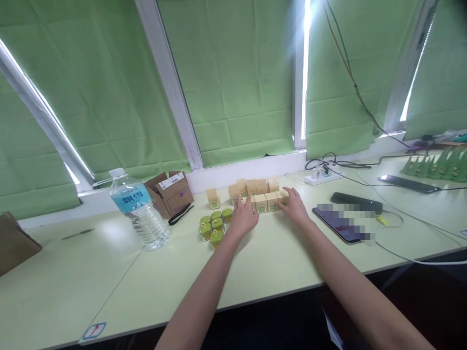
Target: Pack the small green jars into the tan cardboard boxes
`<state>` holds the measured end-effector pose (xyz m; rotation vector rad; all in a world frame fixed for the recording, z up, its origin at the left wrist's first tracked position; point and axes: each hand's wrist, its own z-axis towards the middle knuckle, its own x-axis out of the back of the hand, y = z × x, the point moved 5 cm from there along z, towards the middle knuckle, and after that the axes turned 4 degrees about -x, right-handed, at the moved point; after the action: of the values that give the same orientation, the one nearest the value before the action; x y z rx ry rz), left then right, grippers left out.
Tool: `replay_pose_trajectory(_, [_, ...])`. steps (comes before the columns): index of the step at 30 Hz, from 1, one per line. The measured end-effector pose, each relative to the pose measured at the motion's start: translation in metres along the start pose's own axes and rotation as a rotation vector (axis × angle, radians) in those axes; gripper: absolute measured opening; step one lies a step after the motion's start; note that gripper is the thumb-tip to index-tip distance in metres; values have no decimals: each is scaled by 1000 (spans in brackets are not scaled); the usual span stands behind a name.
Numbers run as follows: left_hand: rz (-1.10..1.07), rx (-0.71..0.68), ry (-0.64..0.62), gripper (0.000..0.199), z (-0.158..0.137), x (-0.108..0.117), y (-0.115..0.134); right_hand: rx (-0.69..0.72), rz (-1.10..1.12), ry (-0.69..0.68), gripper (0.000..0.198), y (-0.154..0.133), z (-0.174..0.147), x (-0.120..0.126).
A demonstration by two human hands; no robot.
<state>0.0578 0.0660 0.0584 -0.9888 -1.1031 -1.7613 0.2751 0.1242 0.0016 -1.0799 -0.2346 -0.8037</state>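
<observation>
A front row of small tan paper boxes (260, 203) with green labels stands on the table between my hands. My left hand (245, 217) grips the row's left end, its fingers over the box there and mostly covering it. At the other end, my right hand (295, 208) has its thumb in front of the last box and its fingers at the top and side. Behind stand several more tan boxes (261, 185), and a single tan box (213, 198) is apart to the left. Small glass jars with green lids (217, 223) are grouped left of my left hand.
A large water bottle (140, 211), an open brown carton (171, 194) and a black strap (181, 214) are at left. To the right lie a phone (333, 224), a black device (355, 201), another phone (408, 183), a power strip (324, 178) and loose cables. Green pouches (441, 165) stand far right.
</observation>
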Motion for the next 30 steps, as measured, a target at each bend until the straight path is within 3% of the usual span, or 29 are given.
replay_pose_trajectory(4, [-45, -136, 87, 36, -14, 56, -18, 112, 109, 105, 48, -30, -9, 17])
replay_pose_trajectory(8, [-79, -256, 24, 25, -45, 87, -57, 282, 220, -7, 36, -72, -28, 10])
replay_pose_trajectory(13, [24, -207, -213, 23, -86, 78, -88, 434, 287, -365, 30, -106, -60, -24])
replay_pose_trajectory(17, [93, -218, -228, 21, -94, 60, -71, 490, 241, -548, 36, -115, -79, -41])
replay_pose_trajectory(21, [19, -236, -166, 25, -82, 40, -41, 495, 272, -660, 70, -116, -89, -45])
replay_pose_trajectory(25, [-215, -353, -183, 30, -56, 33, -24, 442, 316, -675, 51, -113, -88, -45])
replay_pose_trajectory(27, [-257, -316, -170, 30, -34, 39, -31, 387, 291, -659, 46, -108, -83, -46])
replay_pose_trajectory(30, [-173, -167, 91, 32, 8, 63, -62, 358, 245, -654, 46, -102, -78, -47])
